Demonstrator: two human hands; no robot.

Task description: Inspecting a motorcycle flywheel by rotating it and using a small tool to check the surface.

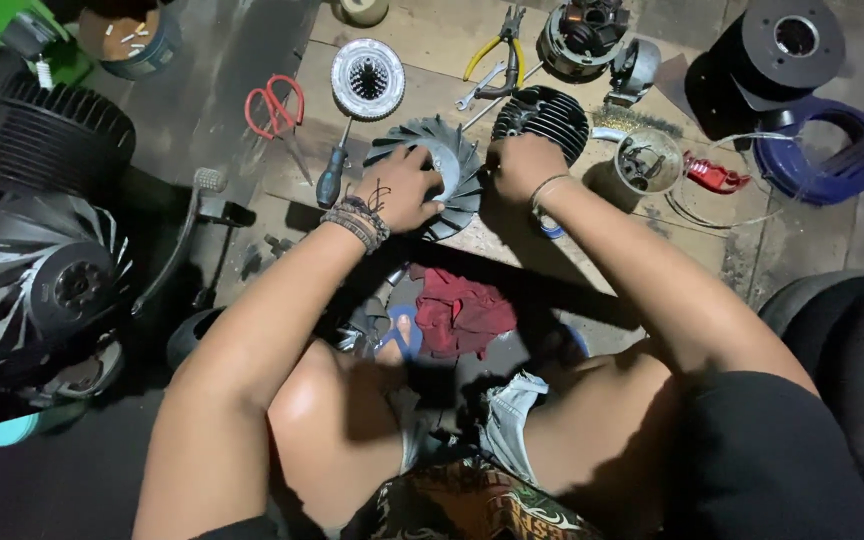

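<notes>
Bare knees nearest; left hand [399, 190] grasping the finned fan wheel [449, 170], right hand [522, 165] clenched beside; cup [649, 160] holds small parts.

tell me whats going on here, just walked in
A person sits on the floor over a wooden board strewn with engine parts and tools. The left hand presses on a grey finned fan wheel, and the right hand grips its other edge. Next to it lie a black finned cylinder, a screwdriver, red scissors and yellow-handled pliers. A red rag lies near the knees.
</notes>
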